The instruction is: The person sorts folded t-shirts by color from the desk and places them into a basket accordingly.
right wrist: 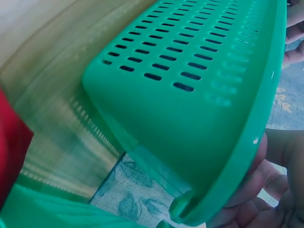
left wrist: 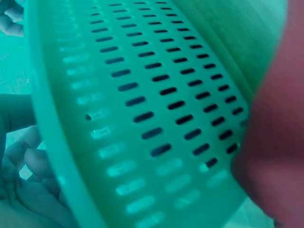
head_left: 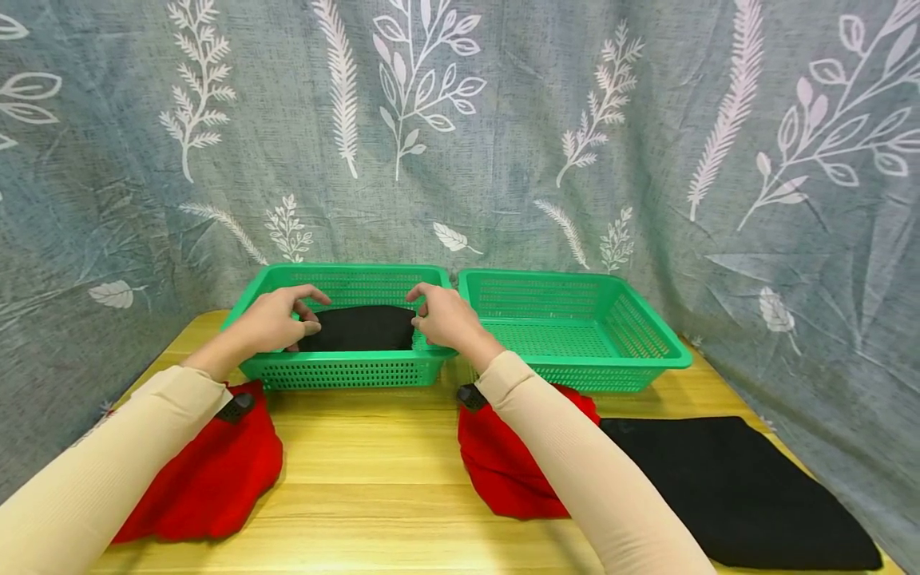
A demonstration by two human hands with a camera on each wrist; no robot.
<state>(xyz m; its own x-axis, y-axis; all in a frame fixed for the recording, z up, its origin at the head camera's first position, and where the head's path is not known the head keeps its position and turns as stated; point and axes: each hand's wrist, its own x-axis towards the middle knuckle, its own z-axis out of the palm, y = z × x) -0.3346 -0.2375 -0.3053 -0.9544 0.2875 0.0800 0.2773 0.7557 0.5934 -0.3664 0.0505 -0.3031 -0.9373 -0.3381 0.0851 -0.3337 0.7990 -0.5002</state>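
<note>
A folded black cloth (head_left: 366, 327) lies inside the left green basket (head_left: 338, 371), partly hidden by the front wall. My left hand (head_left: 276, 319) is over the basket's left part, at the cloth's left end, thumb and index finger bent and apart. At the other end, the thumb of my right hand (head_left: 444, 318) is right by the cloth's edge, with the index finger raised away from it. Both wrist views look past the perforated basket wall (left wrist: 166, 90), whose rim hides part of the left hand (left wrist: 28, 185) and the right hand (right wrist: 266, 199).
A second green basket (head_left: 568, 339) stands beside the first on the right. Red cloths lie under the left forearm (head_left: 237, 471) and the right forearm (head_left: 496, 471). Another black cloth (head_left: 740, 487) is spread at the right of the wooden table (head_left: 366, 479). A patterned curtain (head_left: 460, 160) hangs behind.
</note>
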